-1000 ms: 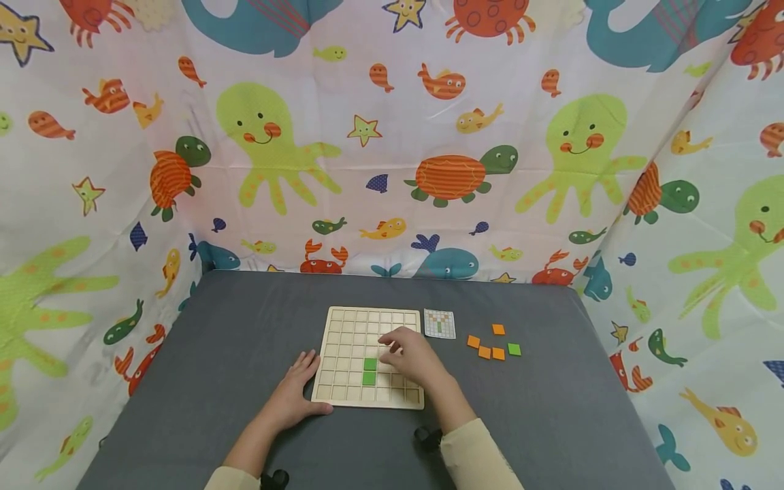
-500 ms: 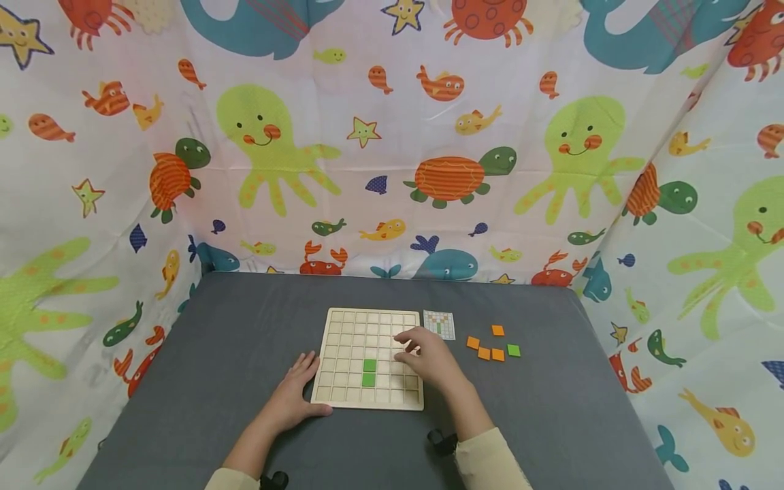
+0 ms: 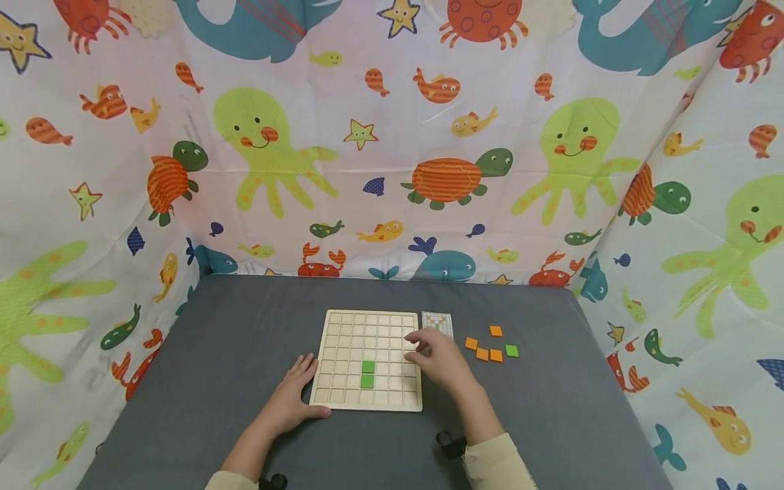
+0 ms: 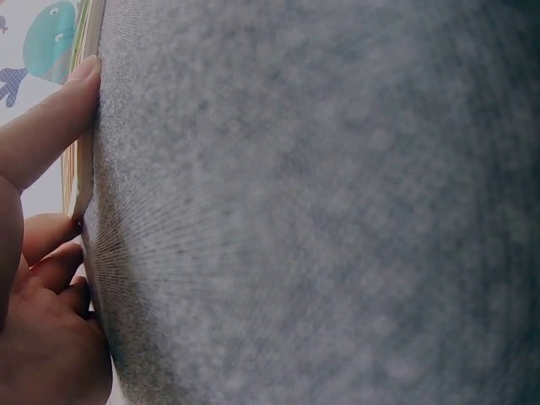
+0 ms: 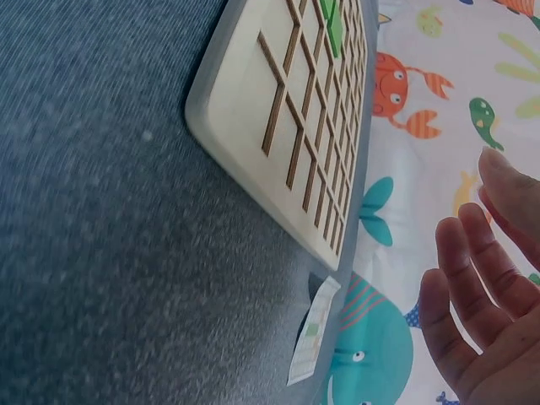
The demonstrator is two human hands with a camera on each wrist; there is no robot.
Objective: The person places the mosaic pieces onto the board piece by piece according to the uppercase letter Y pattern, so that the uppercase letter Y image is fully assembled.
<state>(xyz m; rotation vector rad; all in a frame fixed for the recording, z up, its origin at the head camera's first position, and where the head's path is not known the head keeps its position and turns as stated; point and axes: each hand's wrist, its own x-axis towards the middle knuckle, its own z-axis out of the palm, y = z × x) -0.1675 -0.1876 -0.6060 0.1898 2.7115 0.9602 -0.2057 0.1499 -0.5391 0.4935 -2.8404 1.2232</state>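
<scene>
A light wooden grid board [image 3: 343, 333] lies on the table, with two green square tiles [image 3: 367, 367] set one behind the other in its cells. My left hand [image 3: 290, 399] rests at the board's near left corner, fingers along the left side and thumb at the front edge; the left wrist view shows the thumb [image 4: 72, 97] against the board's rim. Over the board's right edge hovers my right hand [image 3: 439, 357], thumb and fingers loosely bent and apart. Nothing shows between its fingers [image 5: 460, 261] in the right wrist view.
A small printed grid card [image 3: 437, 320] lies right of the board, partly behind the right hand. Farther right are several orange tiles [image 3: 495, 331] and one green tile [image 3: 511, 350]. A sea-animal curtain [image 3: 361, 170] surrounds the grey table [image 3: 257, 327].
My right hand has drawn back to the right, from above the board's middle to its right edge, now overlapping the card. The left hand and the tiles stay put.
</scene>
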